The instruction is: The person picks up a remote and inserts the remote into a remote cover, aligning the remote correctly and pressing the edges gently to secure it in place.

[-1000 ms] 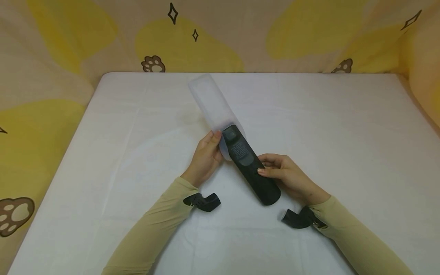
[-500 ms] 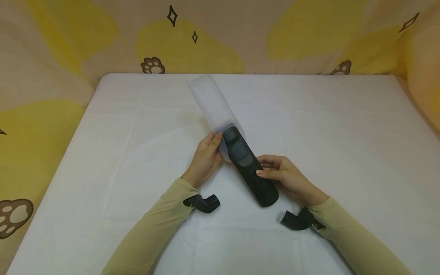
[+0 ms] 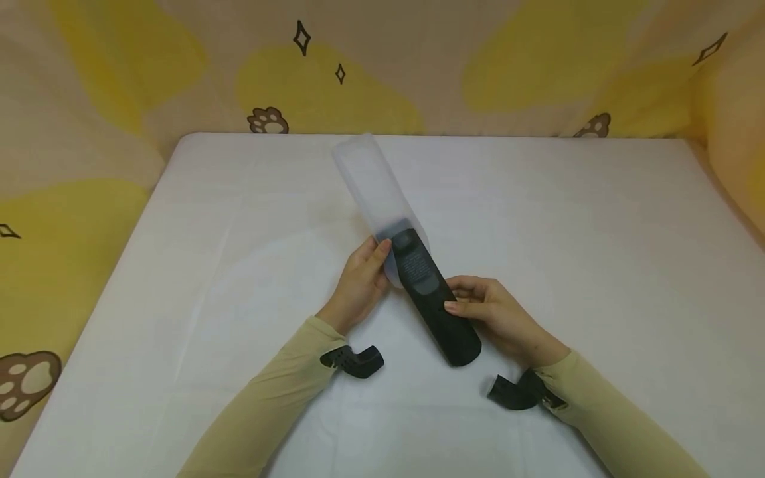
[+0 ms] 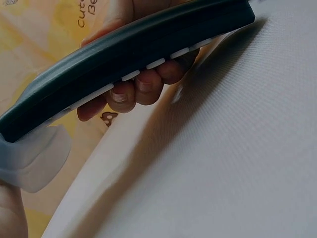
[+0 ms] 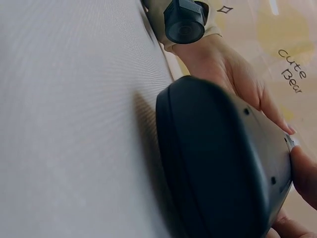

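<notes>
A black remote control point(image 3: 437, 309) lies aslant between both hands, its back with printed text facing up. My right hand point(image 3: 499, 312) grips its near half, thumb on the back and fingers underneath. In the left wrist view, pale buttons point(image 4: 155, 63) show along the remote's underside, above the right fingers. A long, translucent, soft-looking cover point(image 3: 375, 182) points away toward the table's far edge. My left hand point(image 3: 360, 282) pinches the cover's near end, where the remote's far end meets it. A bluish dark part shows through the cover there. Most left fingers are hidden beneath.
A white-covered table point(image 3: 251, 265) spreads under both hands. Yellow and beige patterned cloth point(image 3: 382, 66) hangs behind it and along the sides. Each sleeved wrist carries a black camera mount, one on the left point(image 3: 358, 362) and one on the right point(image 3: 514, 393).
The remote's near end has swung slightly left with my right hand. Both hands keep their hold. The whole head view has shifted down a little.
</notes>
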`<state>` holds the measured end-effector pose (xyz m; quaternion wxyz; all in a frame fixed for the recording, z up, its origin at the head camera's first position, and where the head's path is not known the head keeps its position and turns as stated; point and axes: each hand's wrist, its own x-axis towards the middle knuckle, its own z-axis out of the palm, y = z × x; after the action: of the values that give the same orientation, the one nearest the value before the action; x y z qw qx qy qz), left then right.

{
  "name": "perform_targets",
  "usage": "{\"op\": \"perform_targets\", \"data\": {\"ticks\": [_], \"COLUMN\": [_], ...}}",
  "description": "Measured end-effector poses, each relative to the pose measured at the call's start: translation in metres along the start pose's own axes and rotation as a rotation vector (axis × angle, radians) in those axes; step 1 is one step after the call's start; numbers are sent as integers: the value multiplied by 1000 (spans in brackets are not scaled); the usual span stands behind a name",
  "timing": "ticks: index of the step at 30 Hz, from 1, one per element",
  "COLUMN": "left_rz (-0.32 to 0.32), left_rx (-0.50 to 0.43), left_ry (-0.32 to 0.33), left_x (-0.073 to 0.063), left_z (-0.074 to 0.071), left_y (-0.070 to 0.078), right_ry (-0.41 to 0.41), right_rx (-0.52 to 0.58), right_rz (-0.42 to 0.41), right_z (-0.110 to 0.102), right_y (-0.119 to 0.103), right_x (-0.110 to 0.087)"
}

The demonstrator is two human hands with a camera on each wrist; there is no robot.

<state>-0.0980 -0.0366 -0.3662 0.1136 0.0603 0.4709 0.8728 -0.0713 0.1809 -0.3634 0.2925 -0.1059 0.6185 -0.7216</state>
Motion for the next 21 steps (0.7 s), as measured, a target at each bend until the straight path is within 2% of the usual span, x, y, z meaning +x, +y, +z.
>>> {"op": "perform_targets", "data": {"ticks": [6, 14, 21], "left_rz": [-13, -105, -91], "left_rx": [-12, -31, -20], "left_ry": [-8, 33, 54], "left_x": [-1, -2, -1], "left_z": [0, -2, -4], "left_y": [2, 13, 15], "right_ry": [-8, -10, 9], "right_rx": [-11, -62, -133], "right_rz": [-9, 18, 84], "right_z": [-2, 1, 3], "right_y": [1, 1, -1], "right_x": [1, 0, 1]}}
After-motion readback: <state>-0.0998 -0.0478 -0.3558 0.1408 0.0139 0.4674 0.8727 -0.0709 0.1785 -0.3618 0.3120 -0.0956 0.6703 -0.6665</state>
